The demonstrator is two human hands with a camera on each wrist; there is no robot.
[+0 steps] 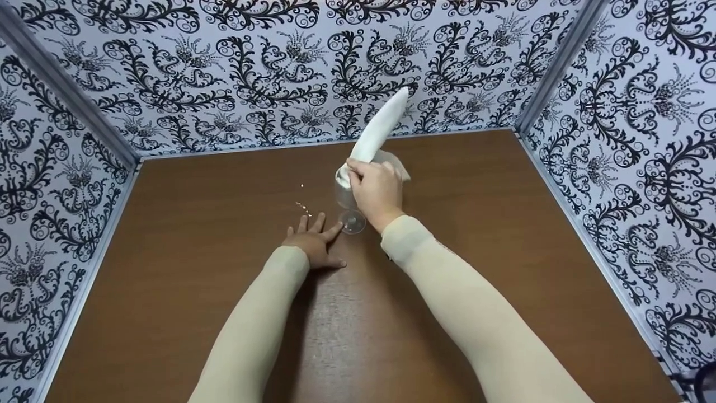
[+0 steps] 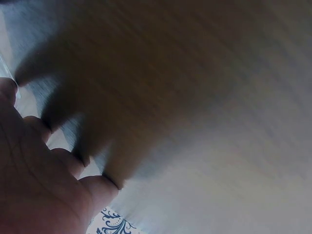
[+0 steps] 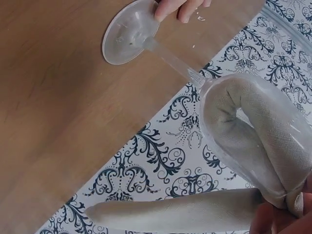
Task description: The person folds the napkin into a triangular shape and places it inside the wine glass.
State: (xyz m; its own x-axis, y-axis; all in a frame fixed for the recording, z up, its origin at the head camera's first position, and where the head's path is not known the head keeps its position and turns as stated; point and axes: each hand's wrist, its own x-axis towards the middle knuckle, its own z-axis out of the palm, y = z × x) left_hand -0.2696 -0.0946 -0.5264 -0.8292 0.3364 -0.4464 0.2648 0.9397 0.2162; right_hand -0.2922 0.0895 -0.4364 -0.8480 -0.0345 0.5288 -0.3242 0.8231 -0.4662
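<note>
A clear stemmed wine glass (image 1: pixel 344 197) stands upright on the brown table, with a rolled white cloth napkin (image 1: pixel 381 127) in it. In the right wrist view, the napkin's bent middle fills the glass bowl, and one long tapered end (image 3: pixel 170 214) sticks out. At the rim, my right hand (image 1: pixel 379 193) pinches the napkin between thumb and fingers. My left hand (image 1: pixel 313 244) rests on the tabletop with fingers spread. One of its fingertips touches the edge of the glass's round foot (image 3: pixel 127 36). Another part of the napkin (image 1: pixel 394 163) flares out behind my right hand.
Small pale bits (image 1: pixel 304 207) lie on the table (image 1: pixel 212 240) beyond my left fingertips. Patterned black-and-white panels (image 1: pixel 268 73) enclose the table at the back and sides. A dark object (image 1: pixel 706 383) is cut off at the lower right corner.
</note>
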